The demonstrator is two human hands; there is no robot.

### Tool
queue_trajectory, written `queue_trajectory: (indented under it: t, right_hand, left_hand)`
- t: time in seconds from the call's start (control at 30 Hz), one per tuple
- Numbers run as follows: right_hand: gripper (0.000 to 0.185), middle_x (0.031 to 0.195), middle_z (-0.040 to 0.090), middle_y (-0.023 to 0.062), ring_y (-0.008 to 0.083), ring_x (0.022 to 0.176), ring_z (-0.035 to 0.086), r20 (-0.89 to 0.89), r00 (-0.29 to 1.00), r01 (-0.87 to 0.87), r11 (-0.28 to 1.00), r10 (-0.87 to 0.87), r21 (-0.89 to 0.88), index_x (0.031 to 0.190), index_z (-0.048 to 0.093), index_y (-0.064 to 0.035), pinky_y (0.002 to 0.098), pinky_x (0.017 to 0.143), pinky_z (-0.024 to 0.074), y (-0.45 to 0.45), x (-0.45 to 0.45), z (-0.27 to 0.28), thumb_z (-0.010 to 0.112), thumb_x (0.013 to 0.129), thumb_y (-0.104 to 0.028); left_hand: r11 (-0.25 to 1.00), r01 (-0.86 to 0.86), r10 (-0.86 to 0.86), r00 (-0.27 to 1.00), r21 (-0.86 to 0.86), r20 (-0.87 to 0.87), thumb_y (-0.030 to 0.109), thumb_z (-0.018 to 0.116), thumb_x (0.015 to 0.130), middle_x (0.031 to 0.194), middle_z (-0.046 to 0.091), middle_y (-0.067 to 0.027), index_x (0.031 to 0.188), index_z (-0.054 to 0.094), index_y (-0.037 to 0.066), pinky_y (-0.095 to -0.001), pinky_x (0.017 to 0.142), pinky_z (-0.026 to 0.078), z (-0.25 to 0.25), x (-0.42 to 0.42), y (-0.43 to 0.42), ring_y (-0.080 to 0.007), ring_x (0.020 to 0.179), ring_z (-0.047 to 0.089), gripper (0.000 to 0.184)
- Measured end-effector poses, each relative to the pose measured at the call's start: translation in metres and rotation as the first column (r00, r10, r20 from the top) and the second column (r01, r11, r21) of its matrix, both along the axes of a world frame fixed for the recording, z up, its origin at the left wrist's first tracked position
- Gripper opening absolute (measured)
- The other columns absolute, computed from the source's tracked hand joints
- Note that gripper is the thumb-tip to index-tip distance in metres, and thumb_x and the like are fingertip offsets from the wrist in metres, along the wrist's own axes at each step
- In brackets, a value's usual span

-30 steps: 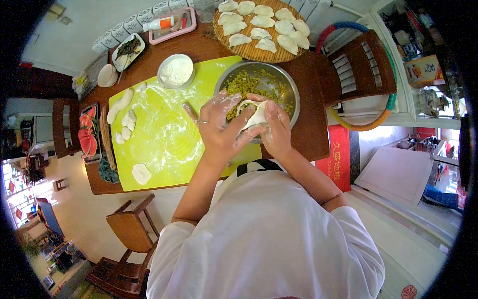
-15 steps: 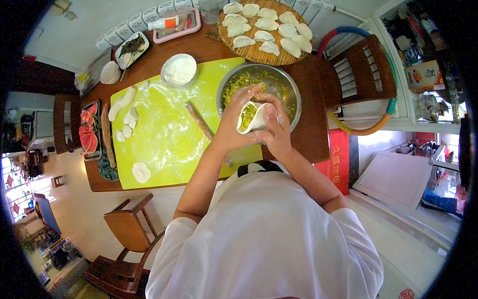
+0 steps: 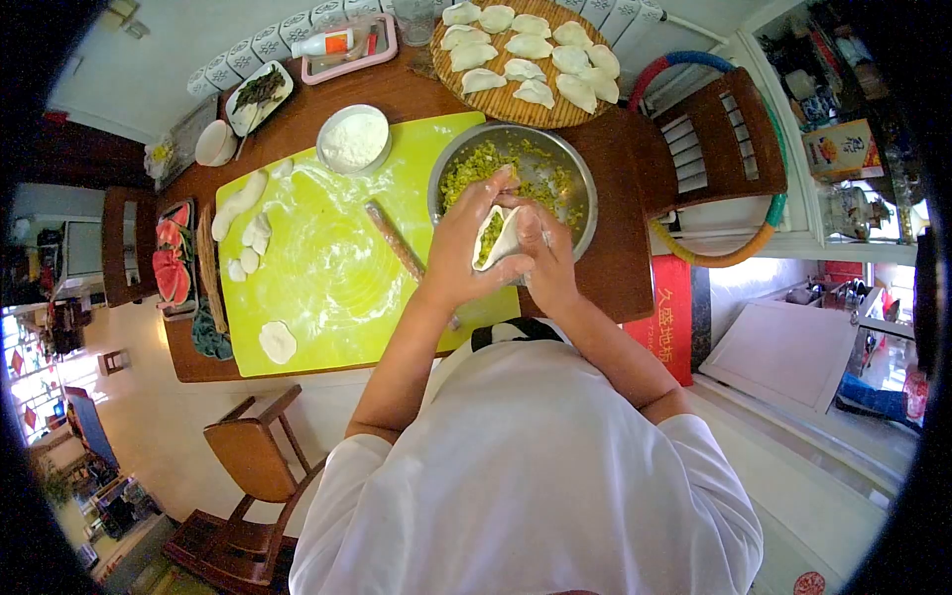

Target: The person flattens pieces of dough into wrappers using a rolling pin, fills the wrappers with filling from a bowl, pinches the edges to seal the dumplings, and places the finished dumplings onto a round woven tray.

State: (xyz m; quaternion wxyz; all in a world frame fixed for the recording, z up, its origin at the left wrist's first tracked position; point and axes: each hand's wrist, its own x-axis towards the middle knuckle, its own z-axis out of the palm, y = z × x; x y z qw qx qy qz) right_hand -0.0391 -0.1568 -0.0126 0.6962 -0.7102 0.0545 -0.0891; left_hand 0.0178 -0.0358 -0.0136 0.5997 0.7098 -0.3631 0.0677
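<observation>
A dumpling (image 3: 492,241) with green-yellow filling showing in its open side is held between both hands, over the near edge of a steel bowl (image 3: 589,203). My left hand (image 3: 461,243) cups it from the left, thumb below it. From the right, my right hand (image 3: 547,253) presses on the folded wrapper. Chopped filling (image 3: 486,167) lies in the bowl beyond my fingers. A rolling pin (image 3: 395,241) rests on the floury green mat (image 3: 327,297), partly hidden by my left forearm. One flat wrapper (image 3: 278,342) lies near the mat's front left.
Several finished dumplings (image 3: 530,46) sit on a round bamboo tray (image 3: 451,74) at the back. A bowl of flour (image 3: 354,139) stands at the mat's far edge. Dough pieces (image 3: 240,208) lie on the left, beside watermelon slices (image 3: 172,268). A chair (image 3: 719,139) stands at right.
The wrapper's opening looks narrower, and the fingers of my right hand have shifted over its fold. The whole view has moved slightly.
</observation>
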Motion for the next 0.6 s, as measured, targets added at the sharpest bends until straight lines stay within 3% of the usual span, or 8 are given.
queue_trajectory:
  t: [0.17, 0.27, 0.37, 0.4, 0.47, 0.5, 0.53, 0.6]
  right_hand:
    - [0.046, 0.090, 0.062, 0.0063, 0.0124, 0.080, 0.055, 0.072, 0.997, 0.026, 0.999, -0.023, -0.045, 0.108, 0.058, -0.0019, 0.0280, 0.073, 0.0446, 0.004, 0.000, -0.004, 0.044, 0.094, -0.043]
    - [0.044, 0.094, 0.062, 0.0060, 0.0126, 0.083, 0.055, 0.066, 0.998, 0.017, 0.999, -0.013, -0.051, 0.109, 0.058, -0.0030, 0.0279, 0.076, 0.0440, 0.000, -0.001, -0.004, 0.043, 0.094, -0.042]
    - [0.051, 0.104, 0.059, 0.0102, 0.0160, 0.094, 0.056, -0.024, 0.999, -0.022, 0.993, 0.025, 0.114, 0.112, 0.053, 0.0029, 0.0290, 0.083, 0.0438, -0.007, 0.000, -0.005, 0.039, 0.095, -0.043]
    - [0.049, 0.101, 0.060, 0.0084, 0.0154, 0.091, 0.056, -0.027, 1.000, 0.007, 0.966, 0.000, 0.258, 0.112, 0.055, 0.0020, 0.0289, 0.082, 0.0442, -0.010, 0.001, -0.009, 0.041, 0.095, -0.042]
    - [0.047, 0.099, 0.060, 0.0065, 0.0148, 0.089, 0.056, -0.033, 0.999, 0.035, 0.918, -0.024, 0.396, 0.112, 0.056, 0.0010, 0.0288, 0.080, 0.0446, -0.018, 0.001, -0.016, 0.043, 0.095, -0.040]
    - [0.048, 0.099, 0.060, 0.0068, 0.0149, 0.089, 0.056, -0.037, 0.998, 0.064, 0.912, -0.054, 0.406, 0.112, 0.056, 0.0018, 0.0291, 0.081, 0.0450, -0.023, 0.001, -0.019, 0.043, 0.094, -0.040]
    - [0.049, 0.100, 0.059, 0.0072, 0.0151, 0.090, 0.056, -0.042, 0.996, 0.094, 0.905, -0.084, 0.415, 0.113, 0.055, 0.0027, 0.0294, 0.081, 0.0454, -0.027, -0.001, -0.022, 0.043, 0.094, -0.041]
    - [0.048, 0.103, 0.059, 0.0077, 0.0148, 0.091, 0.056, -0.082, 0.992, 0.125, 0.896, -0.099, 0.427, 0.114, 0.054, 0.0016, 0.0289, 0.081, 0.0457, -0.031, -0.004, -0.029, 0.045, 0.094, -0.040]
  left_hand:
    - [0.998, 0.026, -0.024, 0.999, 0.053, -0.032, 0.048, 0.067, 0.071, 0.109, 0.055, -0.0189, 0.127, 0.044, 0.001, -0.0392, 0.090, 0.041, -0.005, -0.001, 0.002, -0.0346, 0.101, 0.054, 0.077]
    - [0.999, 0.032, -0.034, 0.997, -0.030, -0.070, 0.049, 0.065, 0.073, 0.110, 0.055, -0.0189, 0.128, 0.043, 0.001, -0.0398, 0.091, 0.040, -0.012, -0.001, -0.001, -0.0339, 0.103, 0.053, 0.076]
    - [0.975, -0.148, 0.025, 0.813, -0.164, -0.582, 0.023, 0.059, 0.083, 0.115, 0.057, -0.0145, 0.123, 0.053, 0.006, -0.0334, 0.085, 0.044, -0.009, 0.008, -0.002, -0.0241, 0.102, 0.056, 0.043]
    - [0.975, -0.147, 0.025, 0.813, -0.165, -0.582, 0.023, 0.059, 0.083, 0.115, 0.057, -0.0145, 0.123, 0.053, 0.006, -0.0334, 0.085, 0.044, -0.010, 0.012, 0.000, -0.0241, 0.102, 0.056, 0.043]
    - [0.934, -0.258, 0.337, 0.866, 0.247, -0.370, 0.018, 0.061, 0.082, 0.097, 0.063, -0.0129, 0.097, 0.067, 0.005, -0.0324, 0.075, 0.046, -0.014, 0.021, 0.006, -0.0218, 0.088, 0.060, 0.021]
    - [0.888, -0.342, 0.399, 0.906, 0.306, -0.143, 0.013, 0.060, 0.079, 0.083, 0.064, -0.0114, 0.079, 0.070, 0.006, -0.0340, 0.068, 0.046, -0.022, 0.023, 0.000, -0.0235, 0.076, 0.060, 0.012]
    - [0.888, -0.342, 0.398, 0.906, 0.308, -0.144, 0.013, 0.060, 0.079, 0.083, 0.064, -0.0114, 0.079, 0.070, 0.006, -0.0340, 0.068, 0.046, -0.031, 0.025, -0.003, -0.0235, 0.076, 0.060, 0.012]
    - [0.687, -0.230, 0.194, 0.972, 0.690, 0.131, 0.008, 0.061, 0.074, 0.084, 0.064, -0.0107, 0.080, 0.070, 0.008, -0.0367, 0.072, 0.045, -0.054, 0.030, -0.010, -0.0272, 0.081, 0.060, 0.012]
